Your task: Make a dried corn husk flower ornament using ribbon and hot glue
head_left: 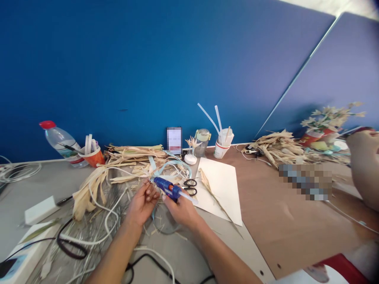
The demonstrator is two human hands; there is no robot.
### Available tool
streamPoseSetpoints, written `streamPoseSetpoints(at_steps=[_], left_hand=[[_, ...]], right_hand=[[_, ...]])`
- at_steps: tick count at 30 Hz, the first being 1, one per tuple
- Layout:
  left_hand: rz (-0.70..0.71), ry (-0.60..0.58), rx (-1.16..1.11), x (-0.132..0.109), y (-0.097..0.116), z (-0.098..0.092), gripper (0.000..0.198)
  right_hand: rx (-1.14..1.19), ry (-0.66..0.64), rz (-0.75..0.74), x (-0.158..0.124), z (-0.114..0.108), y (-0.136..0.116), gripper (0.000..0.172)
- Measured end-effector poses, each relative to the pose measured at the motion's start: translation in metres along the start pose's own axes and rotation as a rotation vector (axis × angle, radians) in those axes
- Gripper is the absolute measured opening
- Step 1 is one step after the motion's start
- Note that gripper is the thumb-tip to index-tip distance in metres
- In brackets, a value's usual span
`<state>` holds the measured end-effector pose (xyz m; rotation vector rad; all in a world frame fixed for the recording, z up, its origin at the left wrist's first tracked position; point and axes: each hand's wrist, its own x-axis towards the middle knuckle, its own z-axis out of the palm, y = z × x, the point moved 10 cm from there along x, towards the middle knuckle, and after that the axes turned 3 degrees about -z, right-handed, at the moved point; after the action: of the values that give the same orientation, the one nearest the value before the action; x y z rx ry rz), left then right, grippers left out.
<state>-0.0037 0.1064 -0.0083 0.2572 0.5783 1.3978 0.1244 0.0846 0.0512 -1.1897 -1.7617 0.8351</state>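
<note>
My right hand is wrapped around the handle of a blue hot glue gun. A clear glue stick sticks out of the gun's back end. The nozzle points left, toward the fingertips of my left hand. Those fingers are curled and pinched right at the nozzle; what they hold is too small and covered to make out. Just right of the gun lie black-handled scissors. A dried husk flower on a stem rests across a white sheet.
Dried corn husks and a white cable spread over the left side. Behind stand a tilted bottle, an orange cup, a phone and a paper cup. At right, another person's arm reaches over the table.
</note>
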Motion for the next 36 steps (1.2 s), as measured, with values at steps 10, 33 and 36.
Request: streamPoseSetpoints(at_steps=[10,33,36], left_hand=[[-0.02,-0.023,0.03,-0.001,-0.002,0.003,0.013],[-0.025,-0.019,0.028,0.001,-0.002,-0.002,0.014],[-0.015,-0.006,0.031,0.001,-0.001,-0.003,0.015]], right_hand=[[0.029,0.024,-0.02,0.0,-0.004,-0.002,0.012],[-0.001,0.001,0.028,0.001,-0.007,0.0,0.017],[0.009,-0.018,0.004,0.0,-0.005,-0.002,0.016]])
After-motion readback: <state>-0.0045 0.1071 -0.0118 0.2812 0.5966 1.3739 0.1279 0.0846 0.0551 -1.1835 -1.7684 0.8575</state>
